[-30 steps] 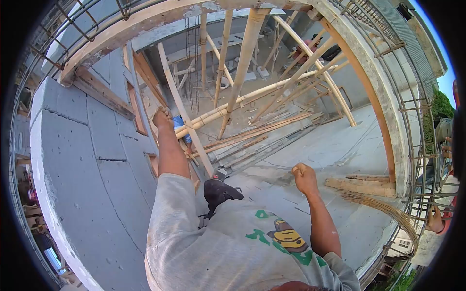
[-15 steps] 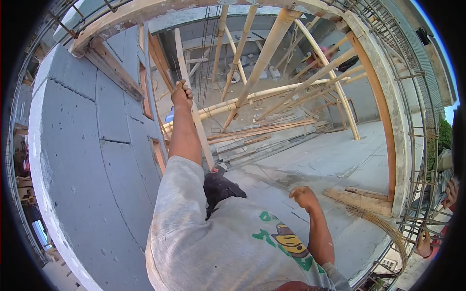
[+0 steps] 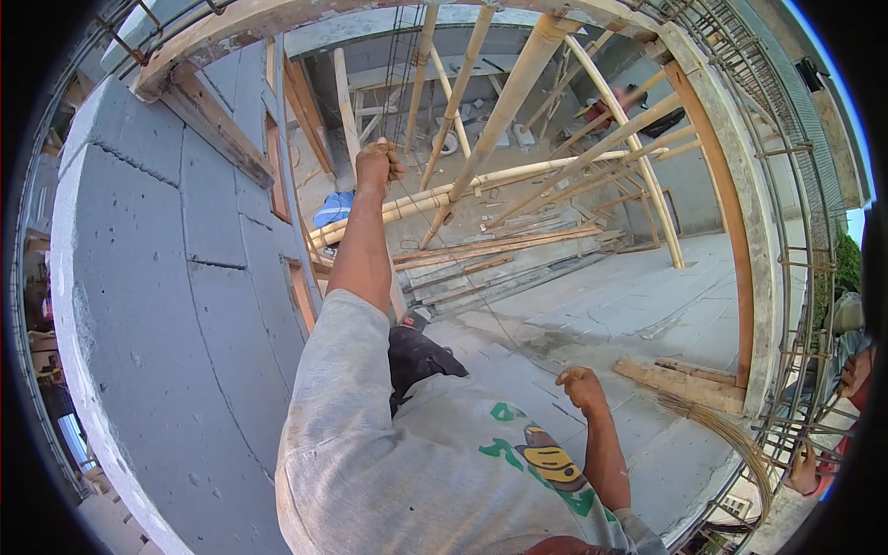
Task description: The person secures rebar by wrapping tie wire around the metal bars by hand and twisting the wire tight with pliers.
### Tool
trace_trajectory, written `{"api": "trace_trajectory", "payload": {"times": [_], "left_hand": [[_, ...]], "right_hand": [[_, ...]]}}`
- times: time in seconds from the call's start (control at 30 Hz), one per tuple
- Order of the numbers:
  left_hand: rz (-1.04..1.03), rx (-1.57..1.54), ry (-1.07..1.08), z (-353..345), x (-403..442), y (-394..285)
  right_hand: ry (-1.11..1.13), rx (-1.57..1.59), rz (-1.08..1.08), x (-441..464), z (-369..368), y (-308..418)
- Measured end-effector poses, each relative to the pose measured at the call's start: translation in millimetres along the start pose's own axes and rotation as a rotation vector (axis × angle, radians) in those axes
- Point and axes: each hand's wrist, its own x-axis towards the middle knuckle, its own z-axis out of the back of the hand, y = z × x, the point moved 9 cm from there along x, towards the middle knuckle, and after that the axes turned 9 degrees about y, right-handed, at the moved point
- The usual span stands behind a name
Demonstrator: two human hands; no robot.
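My left hand [image 3: 376,166] is raised at the end of my outstretched arm, its fingers closed on one end of a thin wire [image 3: 478,294]. The wire slants down to the right, toward my right hand [image 3: 583,388]. That hand is held low, beside my grey printed shirt, with its fingers pinched at the wire's lower end. The exact grip points are too small to make out. A bundle of similar thin wires [image 3: 731,439] curves over the edge to the right of my right hand.
A grey block wall [image 3: 213,277] rises on my left. Bamboo poles [image 3: 499,120] prop the structure ahead, above stacked planks [image 3: 499,254]. A blue-and-white object [image 3: 333,209] lies beyond my left forearm. Rebar [image 3: 791,250] lines the right edge, where another person's hands [image 3: 803,470] show.
My left hand has moved to the right and turned slightly, uncovering more of the blue-and-white object. My right hand has barely shifted. The thin wire between them shows more clearly.
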Motion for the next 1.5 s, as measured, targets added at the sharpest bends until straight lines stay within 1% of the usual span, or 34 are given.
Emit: {"api": "trace_trajectory", "payload": {"times": [0.03,0.1,0.2,0.3,0.4,0.5,0.6,0.7,0.8,0.9,0.93,0.97,1.03,1.07,1.17,1.27,1.3,1.37,1.43,1.47,1.5], "left_hand": [[0.002,0.053,0.015,-7.4,-1.8,-3.1],[0.005,0.029,-0.053,-3.2,6.2,-3.0],[0.006,0.029,-0.138,27.9,28.0,7.0],[0.000,0.047,-0.168,61.2,36.4,3.6],[-0.027,-0.108,-0.233,89.7,35.2,6.1],[-0.026,-0.111,-0.195,94.7,29.5,4.3],[-0.035,-0.094,-0.186,78.7,14.6,-1.3],[-0.036,-0.101,-0.157,70.3,12.5,0.4],[-0.029,-0.106,-0.153,67.1,12.3,2.7],[-0.045,-0.185,-0.201,85.6,19.7,-5.4],[-0.053,-0.206,-0.238,93.3,17.0,-9.5],[-0.055,-0.227,-0.273,101.3,14.4,-10.9],[-0.054,-0.192,-0.240,108.3,22.4,-9.5],[-0.047,-0.169,-0.230,107.2,20.1,-11.8],[-0.067,-0.170,-0.174,96.9,23.5,-12.6],[-0.086,-0.140,-0.153,79.5,20.2,-12.7],[-0.090,-0.111,-0.150,76.4,19.7,-16.3],[-0.112,-0.134,-0.137,79.2,24.1,-22.0],[-0.152,-0.210,-0.131,86.7,24.6,-29.4],[-0.156,-0.234,-0.188,94.5,22.4,-34.9],[-0.176,-0.267,-0.177,101.9,24.1,-37.6]], "right_hand": [[0.190,-0.012,0.014,-4.7,-21.7,7.1],[0.566,-0.033,0.041,-25.3,-59.6,20.5],[0.792,0.108,0.174,-57.7,-70.6,68.7],[0.874,0.053,0.323,-80.2,-62.3,97.0],[0.663,0.634,0.728,-78.8,-20.5,116.3],[0.187,1.047,0.581,-29.4,19.8,82.8],[0.067,1.034,0.290,7.0,21.1,28.6],[-0.036,0.262,-0.082,17.7,17.4,-3.8],[0.297,-0.272,0.190,6.8,-31.8,21.3],[0.864,0.220,0.195,-33.0,-62.0,43.6],[0.825,0.483,0.315,-37.9,-52.3,53.3],[0.704,0.701,0.460,-32.4,-34.9,59.0],[0.422,1.120,0.748,-16.1,9.3,56.0],[0.280,1.192,0.682,-5.1,21.8,41.6],[-0.072,0.476,0.143,10.4,28.0,-1.7],[0.255,-0.302,-0.021,-3.1,-23.0,5.1],[0.511,-0.329,-0.046,-14.4,-50.4,2.0],[0.885,-0.075,-0.058,-37.9,-76.3,1.0],[0.801,0.291,0.141,-45.4,-49.3,24.4],[0.736,0.477,0.240,-48.1,-29.1,31.7],[0.639,0.674,0.311,-39.9,-8.6,28.5]]}}
